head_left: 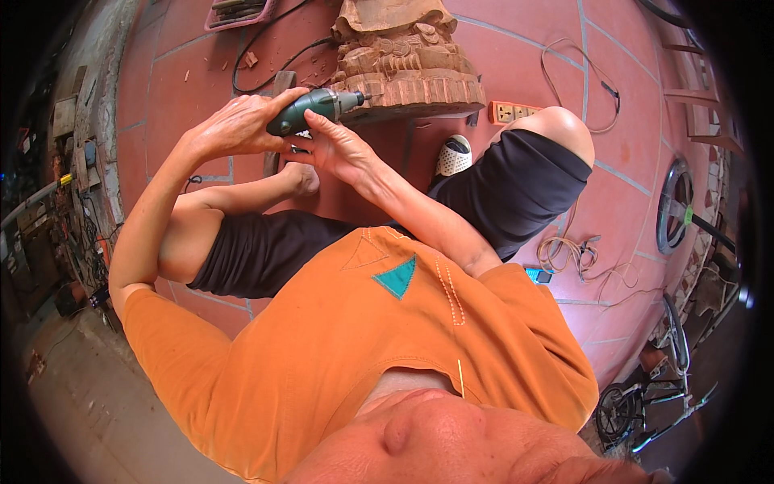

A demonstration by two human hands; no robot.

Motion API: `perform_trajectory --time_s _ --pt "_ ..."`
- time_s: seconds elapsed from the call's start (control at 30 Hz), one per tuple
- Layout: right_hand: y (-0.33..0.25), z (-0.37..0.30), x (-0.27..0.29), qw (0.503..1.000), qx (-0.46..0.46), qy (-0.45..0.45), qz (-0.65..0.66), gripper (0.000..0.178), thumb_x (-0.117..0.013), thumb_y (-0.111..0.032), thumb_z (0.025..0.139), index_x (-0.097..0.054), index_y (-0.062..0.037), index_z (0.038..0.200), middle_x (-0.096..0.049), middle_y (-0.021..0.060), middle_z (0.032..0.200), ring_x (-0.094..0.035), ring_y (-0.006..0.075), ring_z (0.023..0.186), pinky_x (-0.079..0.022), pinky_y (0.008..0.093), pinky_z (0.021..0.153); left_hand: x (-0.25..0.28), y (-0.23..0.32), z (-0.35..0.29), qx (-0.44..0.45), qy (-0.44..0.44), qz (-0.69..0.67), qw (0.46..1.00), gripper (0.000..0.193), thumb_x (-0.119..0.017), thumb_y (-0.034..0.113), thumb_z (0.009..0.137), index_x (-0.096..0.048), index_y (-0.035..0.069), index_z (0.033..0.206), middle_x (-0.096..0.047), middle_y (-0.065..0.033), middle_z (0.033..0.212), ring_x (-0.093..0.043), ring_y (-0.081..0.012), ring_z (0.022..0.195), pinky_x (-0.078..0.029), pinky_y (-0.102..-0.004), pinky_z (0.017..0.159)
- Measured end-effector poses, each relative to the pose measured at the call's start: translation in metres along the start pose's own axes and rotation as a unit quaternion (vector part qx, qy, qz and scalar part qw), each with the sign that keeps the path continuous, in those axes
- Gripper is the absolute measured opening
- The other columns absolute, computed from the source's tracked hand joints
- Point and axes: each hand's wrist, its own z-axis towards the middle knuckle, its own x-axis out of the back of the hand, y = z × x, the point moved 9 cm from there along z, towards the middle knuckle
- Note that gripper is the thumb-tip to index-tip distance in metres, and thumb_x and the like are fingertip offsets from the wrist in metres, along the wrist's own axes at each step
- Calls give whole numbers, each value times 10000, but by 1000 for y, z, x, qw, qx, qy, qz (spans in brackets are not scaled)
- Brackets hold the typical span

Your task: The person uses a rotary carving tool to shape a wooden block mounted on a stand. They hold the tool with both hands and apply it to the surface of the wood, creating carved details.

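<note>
The left hand (240, 124) has its grip wrapped around a green rotary tool (310, 110); the right hand (342, 156) sets its thumb against the casing, its finger closure unclear. The bit points at the carved statue's (405, 64) base, near an orange power strip (513, 113) on red floor tiles (524, 73).

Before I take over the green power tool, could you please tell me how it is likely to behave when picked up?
The green power tool would probably feel rigid, given its hard-looking casing. Its rounded body might roll when laid down. The thin bit at its front looks fragile and could perhaps snap if pushed sideways.
</note>
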Motion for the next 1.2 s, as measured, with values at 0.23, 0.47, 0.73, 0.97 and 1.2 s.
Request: perform_trajectory --time_s 0.23,0.47,0.73,0.97,1.2 --pt "1 -5 -5 1000 -2 9 27 509 -786 -274 868 -556 -75 1275 -637 109 1211 -629 304 1088 -507 527 968 0 1 2 -18 0 8 1000 861 -781 223 709 -391 131 1471 -653 -228 802 -655 -396 780 -494 -485 696" --pt "5 -5 -2 999 -6 15 33 504 -790 -274 864 -557 -71 1262 -634 120 1205 -626 310 1094 -509 533 958 -3 -1 3 -31 -5 11 999 858 -773 213 706 -391 122 1470 -640 -229 774 -647 -390 747 -485 -481 671" --pt "2 -1 1 1000 0 0 -11 458 -740 -325 903 -569 -118 1274 -637 40 1225 -598 286 1165 -465 527 1024 -4 -3 1 -29 18 -2 999 855 -781 209 710 -387 143 1465 -653 -227 798 -657 -396 768 -497 -475 685" --pt "-2 4 4 1000 14 -8 -6 483 -761 -276 889 -537 -132 1292 -607 51 1244 -582 292 1176 -486 539 999 -3 -1 -1 -2 18 -5 1000 847 -804 245 741 -376 163 1468 -669 -230 844 -666 -409 816 -499 -485 704" --pt "-8 2 -1 1000 24 -7 5 441 -781 -242 872 -565 -96 1228 -621 75 1191 -625 310 1100 -528 541 943 -1 2 -3 13 25 2 1000 854 -810 261 738 -373 152 1464 -673 -230 865 -663 -418 839 -492 -497 720"
